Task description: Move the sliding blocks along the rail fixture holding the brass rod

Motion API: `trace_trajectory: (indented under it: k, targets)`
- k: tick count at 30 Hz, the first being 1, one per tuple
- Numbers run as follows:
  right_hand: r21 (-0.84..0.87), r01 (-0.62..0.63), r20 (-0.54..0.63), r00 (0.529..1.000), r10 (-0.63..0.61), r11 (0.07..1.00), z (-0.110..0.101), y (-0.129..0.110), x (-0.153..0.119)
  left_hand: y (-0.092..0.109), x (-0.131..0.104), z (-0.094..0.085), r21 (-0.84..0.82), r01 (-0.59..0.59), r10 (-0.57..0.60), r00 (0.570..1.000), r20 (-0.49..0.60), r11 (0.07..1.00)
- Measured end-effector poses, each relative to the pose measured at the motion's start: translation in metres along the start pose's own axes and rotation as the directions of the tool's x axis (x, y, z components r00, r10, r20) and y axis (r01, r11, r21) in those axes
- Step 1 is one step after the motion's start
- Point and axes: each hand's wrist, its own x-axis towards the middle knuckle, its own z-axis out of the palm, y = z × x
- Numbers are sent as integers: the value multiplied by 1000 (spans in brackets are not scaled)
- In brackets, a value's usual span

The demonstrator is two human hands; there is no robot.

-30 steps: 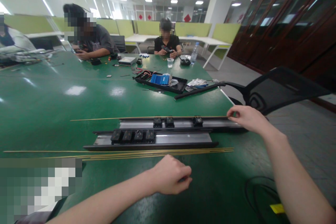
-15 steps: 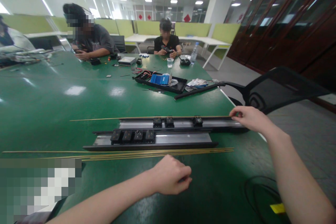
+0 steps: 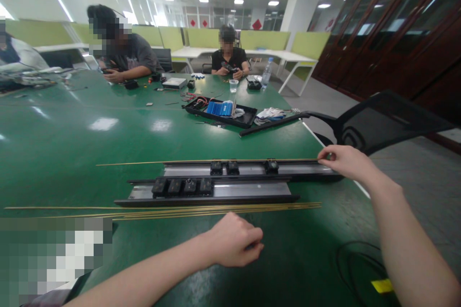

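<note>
At the right end of the far metal rail (image 3: 248,170), my right hand (image 3: 340,159) pinches a thin brass rod (image 3: 137,163) between thumb and fingertips. The rod runs along that rail's back edge and sticks out past its left end. Several black square blocks (image 3: 232,168) sit in this rail. More blocks (image 3: 175,187) stand side by side in the near rail (image 3: 248,189). My left hand (image 3: 237,241) rests on the table in a loose fist, with nothing seen in it. Several more brass rods (image 3: 216,210) lie between it and the near rail.
Beyond the rails, a black tray (image 3: 248,117) holds a blue finned part. Gloves (image 3: 270,115) lie beside it. A mesh chair (image 3: 392,120) stands against the table's right edge. Black cable (image 3: 340,254) lies at lower right. Other people (image 3: 230,57) work across the green table (image 3: 72,144).
My right hand has shifted very slightly to the right at the rail's end, still pinching the rod. My left hand and the blocks have stayed put.
</note>
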Motion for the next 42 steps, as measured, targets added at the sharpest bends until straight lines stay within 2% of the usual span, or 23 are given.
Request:
trace_trajectory:
  k: [42]
  targets:
    - [-31, -135, 20, 991, 135, 990, -5, 18, 0, 0, 1, -1, 2, -5, 5, 1000, 12, 1000]
